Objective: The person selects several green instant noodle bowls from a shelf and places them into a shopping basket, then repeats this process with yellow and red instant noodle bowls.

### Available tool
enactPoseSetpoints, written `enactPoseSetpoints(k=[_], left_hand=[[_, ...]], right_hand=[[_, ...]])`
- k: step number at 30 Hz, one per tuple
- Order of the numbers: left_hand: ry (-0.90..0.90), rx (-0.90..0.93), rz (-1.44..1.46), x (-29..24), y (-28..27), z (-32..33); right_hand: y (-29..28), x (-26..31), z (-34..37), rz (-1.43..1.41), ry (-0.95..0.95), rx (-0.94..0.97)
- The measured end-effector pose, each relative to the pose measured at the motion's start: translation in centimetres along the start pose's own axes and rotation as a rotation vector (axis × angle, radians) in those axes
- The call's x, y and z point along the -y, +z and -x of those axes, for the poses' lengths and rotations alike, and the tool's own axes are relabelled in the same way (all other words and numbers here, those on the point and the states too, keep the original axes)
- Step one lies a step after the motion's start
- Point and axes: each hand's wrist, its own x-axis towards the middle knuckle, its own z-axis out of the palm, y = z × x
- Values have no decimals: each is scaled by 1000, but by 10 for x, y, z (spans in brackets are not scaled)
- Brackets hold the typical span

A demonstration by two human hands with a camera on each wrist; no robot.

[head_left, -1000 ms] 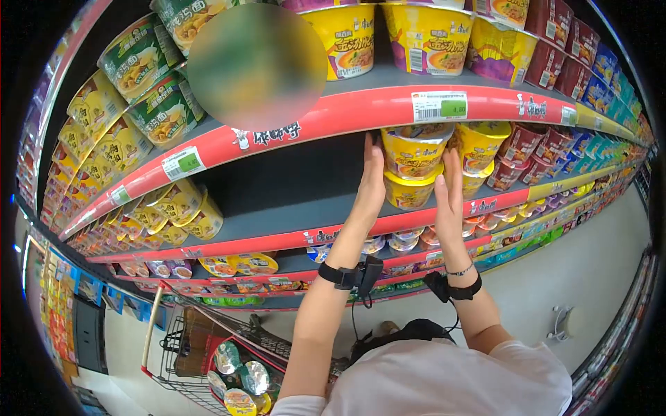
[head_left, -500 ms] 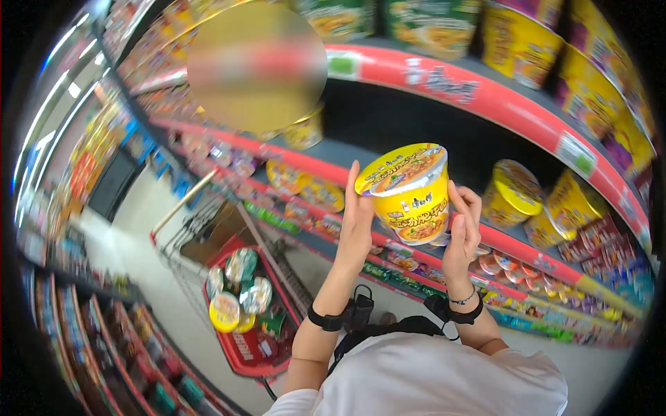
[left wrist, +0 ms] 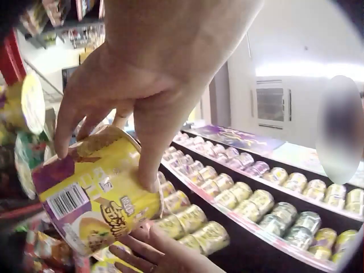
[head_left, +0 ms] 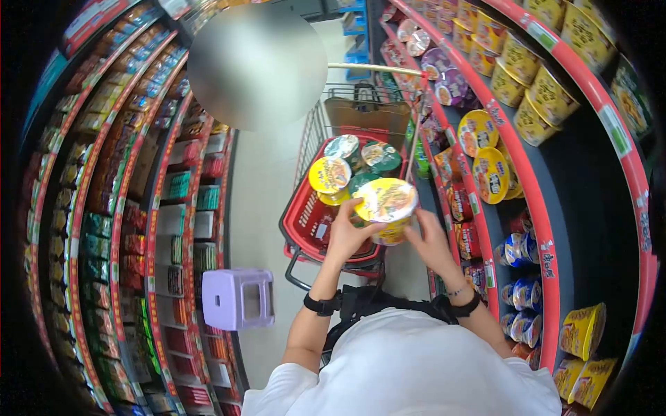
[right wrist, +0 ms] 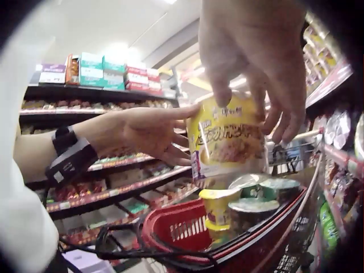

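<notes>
A yellow instant noodle cup [head_left: 386, 200] is held between both hands over the near part of a red basket [head_left: 290, 234]. My left hand [head_left: 345, 234] grips its left side, with thumb and fingertips around the cup in the left wrist view, where the barcode on its side shows. On the other side, my right hand [head_left: 431, 244] holds the cup with thumb and fingers; in the right wrist view its fingers reach past the cup's side. Inside the basket sit several other noodle cups, among them a yellow one [head_left: 329, 175] and a green one [head_left: 380, 157].
The basket stands in a wire shopping cart [head_left: 309, 142] with a brown box [head_left: 368, 114] behind it. A purple stool [head_left: 239, 299] is on the floor at left. Shelves of packaged goods line both sides; the red-edged shelf [head_left: 531, 208] is at right.
From between both hands at the shelf, the cup has been lifted out and carried over to the basket. The head view has swung left from the shelf to the cart.
</notes>
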Motion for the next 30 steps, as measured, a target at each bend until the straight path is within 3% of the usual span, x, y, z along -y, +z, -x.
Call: enactPoseSetpoints(k=[2, 6, 8, 9, 12, 14, 16, 19, 24, 26, 28, 30], left_hand=[[-134, -110, -108, 19, -22, 9], [-153, -314, -330, 78, -47, 13], [-74, -354, -395, 127, -50, 14], [5, -390, -457, 125, -51, 12], [10, -382, -404, 115, -45, 10], [-10, -274, -199, 96, -38, 0], [19, -133, -147, 88, -19, -14], [113, 92, -81, 29, 22, -23], [265, 564, 3, -41, 101, -9], [333, 778, -23, -59, 135, 7], [374, 1015, 12, -78, 159, 24], [416, 1178, 113, -83, 187, 41]], right_hand=[[32, 0, -4, -30, -58, 227], [72, 10, 0, -116, -31, 625], [86, 1, 9, -100, -158, 677], [83, 5, 11, -123, -135, 728], [72, -1, 14, -96, -88, 728], [56, -3, 15, -97, -49, 661], [38, -8, 13, -117, 41, 539], [0, -10, 19, -160, 97, 340], [-64, -19, 57, -279, 303, -387], [-94, -8, 76, -204, 347, -653], [-124, 3, 107, 75, 253, -943], [-149, 28, 135, 305, 291, -1230]])
